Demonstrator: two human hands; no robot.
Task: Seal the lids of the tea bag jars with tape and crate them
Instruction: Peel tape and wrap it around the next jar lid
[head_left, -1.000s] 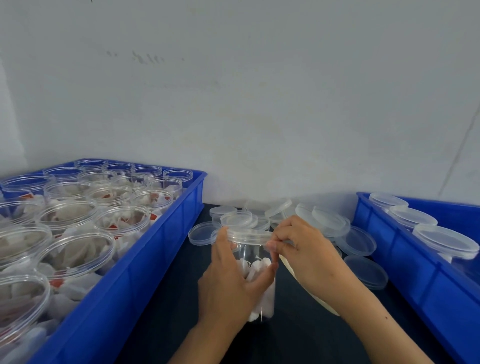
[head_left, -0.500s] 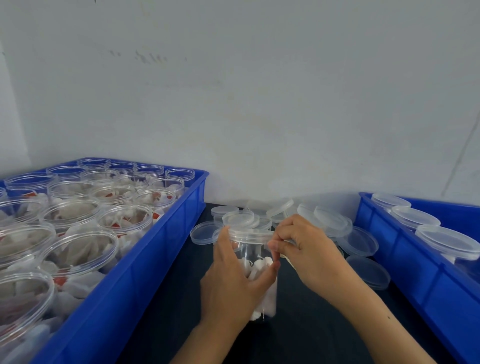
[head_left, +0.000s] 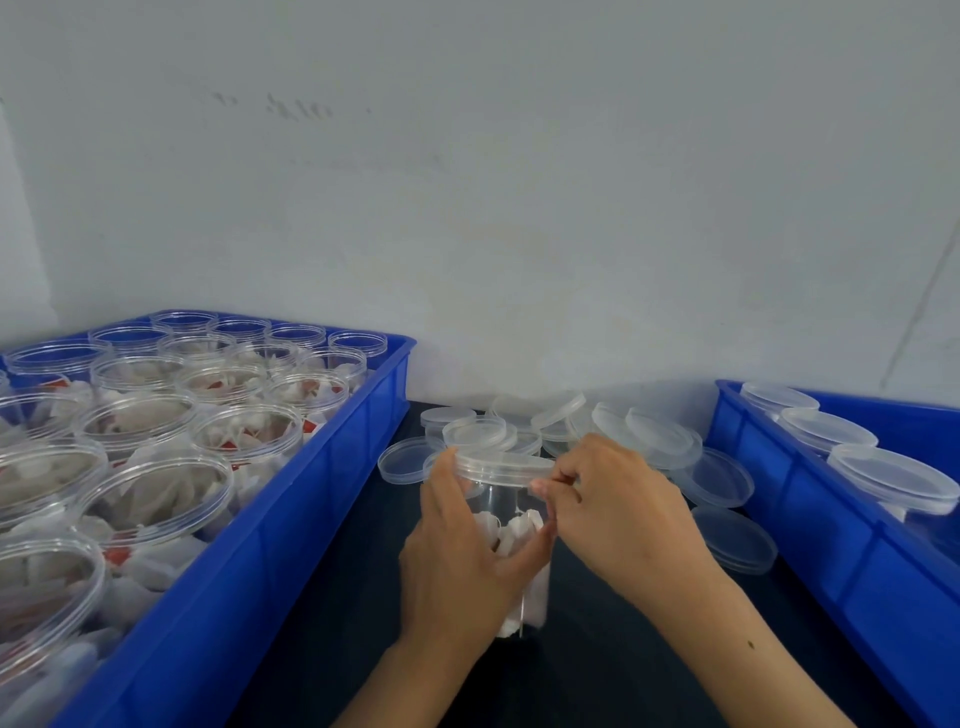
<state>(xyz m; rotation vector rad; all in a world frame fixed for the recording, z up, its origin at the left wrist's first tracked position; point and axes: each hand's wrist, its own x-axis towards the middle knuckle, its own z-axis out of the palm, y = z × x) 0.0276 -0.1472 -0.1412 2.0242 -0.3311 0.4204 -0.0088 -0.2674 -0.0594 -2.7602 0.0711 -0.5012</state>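
A clear jar (head_left: 501, 496) holding white tea bags (head_left: 511, 527) stands on the dark table between two blue crates, with its clear lid (head_left: 501, 462) on top. My left hand (head_left: 457, 564) grips the jar's body from the left and front, thumb up near the lid. The thumb and fingers of my right hand (head_left: 618, 514) pinch what seems to be a thin strip of clear tape at the lid's right rim; the tape is barely visible.
The left blue crate (head_left: 311, 467) is packed with several open jars of tea bags (head_left: 150, 493). In the right blue crate (head_left: 779, 499) stand lidded jars (head_left: 893, 478). Several loose clear lids (head_left: 660, 436) lie behind and to the right of the jar, by the white wall.
Both hands stay on the jar. My right hand's pinch has shifted slightly along the lid's right rim, and the beige strip seen under that hand a second ago is out of sight.
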